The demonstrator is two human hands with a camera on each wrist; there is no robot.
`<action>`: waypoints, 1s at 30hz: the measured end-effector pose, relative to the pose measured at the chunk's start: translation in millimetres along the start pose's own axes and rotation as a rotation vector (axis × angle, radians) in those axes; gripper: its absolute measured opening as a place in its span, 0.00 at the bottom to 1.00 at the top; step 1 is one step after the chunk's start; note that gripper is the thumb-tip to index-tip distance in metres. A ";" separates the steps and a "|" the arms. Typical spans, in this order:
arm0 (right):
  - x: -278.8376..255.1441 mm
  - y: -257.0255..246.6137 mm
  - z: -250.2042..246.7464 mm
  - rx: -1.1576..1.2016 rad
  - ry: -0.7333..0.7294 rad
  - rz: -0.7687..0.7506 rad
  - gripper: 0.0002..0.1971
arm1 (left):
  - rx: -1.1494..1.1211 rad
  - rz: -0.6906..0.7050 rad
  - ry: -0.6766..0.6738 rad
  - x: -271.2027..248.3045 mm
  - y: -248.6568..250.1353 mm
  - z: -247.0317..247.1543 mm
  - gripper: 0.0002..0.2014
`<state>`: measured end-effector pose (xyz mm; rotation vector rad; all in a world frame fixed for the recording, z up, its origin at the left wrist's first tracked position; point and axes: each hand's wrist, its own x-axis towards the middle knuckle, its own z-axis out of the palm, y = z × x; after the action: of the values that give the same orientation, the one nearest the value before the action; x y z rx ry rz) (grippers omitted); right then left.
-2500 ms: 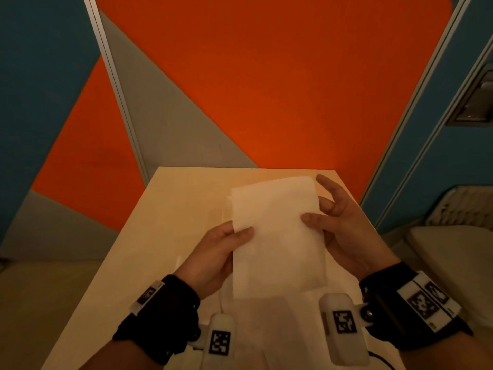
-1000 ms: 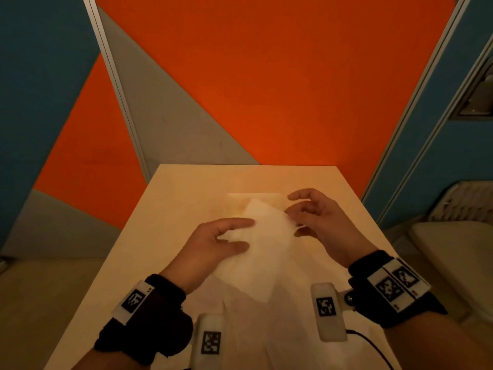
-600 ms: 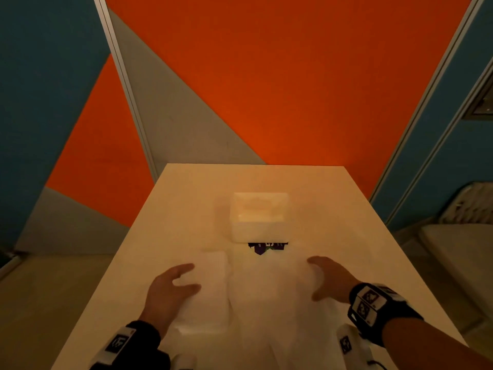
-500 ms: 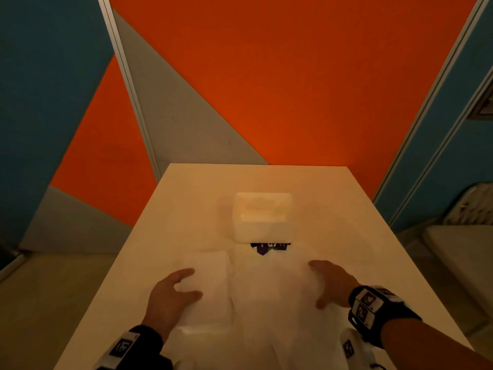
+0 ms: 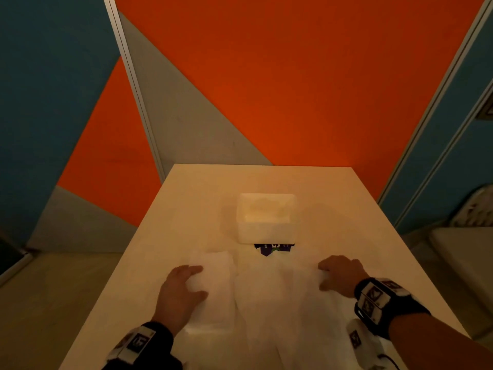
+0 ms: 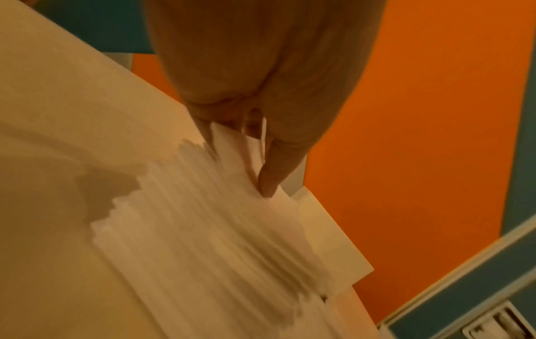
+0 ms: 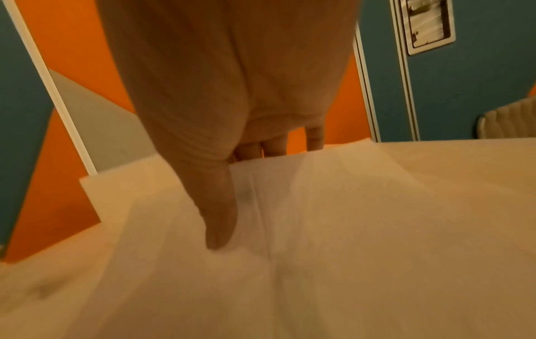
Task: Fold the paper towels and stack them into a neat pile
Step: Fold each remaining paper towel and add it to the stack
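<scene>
Head view: folded paper towel stack [image 5: 213,287] lain on worktop [image 5: 186,209], left hand [image 5: 181,292] rested flat on it, fingers relaxed. Unfolded paper towels [image 5: 277,303] spread alongside, right hand [image 5: 338,276] pressed on right edge, fingers relaxed. White box [image 5: 266,217] stood beyond.

Left wrist view: fingers [image 6: 272,165] laid on stack; picture blurred.

Right wrist view: thumb [image 7: 217,211] pressed on loose sheet.

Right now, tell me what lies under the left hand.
The left hand rests on a folded paper towel pile, which lies on the table. How many towels the pile holds cannot be seen.
</scene>
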<state>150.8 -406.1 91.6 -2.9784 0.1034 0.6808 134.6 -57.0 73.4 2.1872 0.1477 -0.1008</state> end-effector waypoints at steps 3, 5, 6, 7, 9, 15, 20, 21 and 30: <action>-10.4 -5.8 -30.8 0.099 -0.001 -0.079 0.27 | 0.391 -0.017 -0.011 -2.8 11.8 -2.9 0.26; -19.1 -11.4 -52.7 0.209 0.045 -0.163 0.17 | 0.559 0.000 -0.027 -4.4 24.7 -4.5 0.27; -24.5 -15.1 -62.9 0.299 0.087 -0.200 0.10 | 0.565 0.027 -0.035 -4.7 32.5 -3.8 0.26; -30.6 -20.0 -72.2 0.395 0.122 -0.226 0.07 | 0.551 0.058 -0.055 -4.8 40.8 -3.1 0.25; -42.0 -31.1 -87.6 0.626 0.184 -0.242 0.12 | 0.378 0.067 -0.173 -4.1 58.9 -2.3 0.28; -74.2 -58.9 -111.4 1.259 0.260 -0.301 0.12 | -0.185 -0.134 -0.603 -8.8 110.3 2.6 0.41; -83.5 -69.2 -113.2 1.574 0.260 -0.349 0.09 | -0.742 -0.118 -0.654 -16.6 138.5 -2.2 0.23; -83.3 -69.4 -111.9 1.615 0.262 -0.344 0.09 | -0.799 -0.074 -0.626 -16.3 143.1 -2.9 0.22; -84.8 -56.7 -102.8 1.696 0.126 -0.362 0.20 | -0.865 0.166 -0.354 -4.8 157.1 -11.5 0.14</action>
<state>123.6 -355.8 224.7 -1.3245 0.0761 0.1249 152.7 -138.5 206.9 1.2860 -0.1691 -0.2714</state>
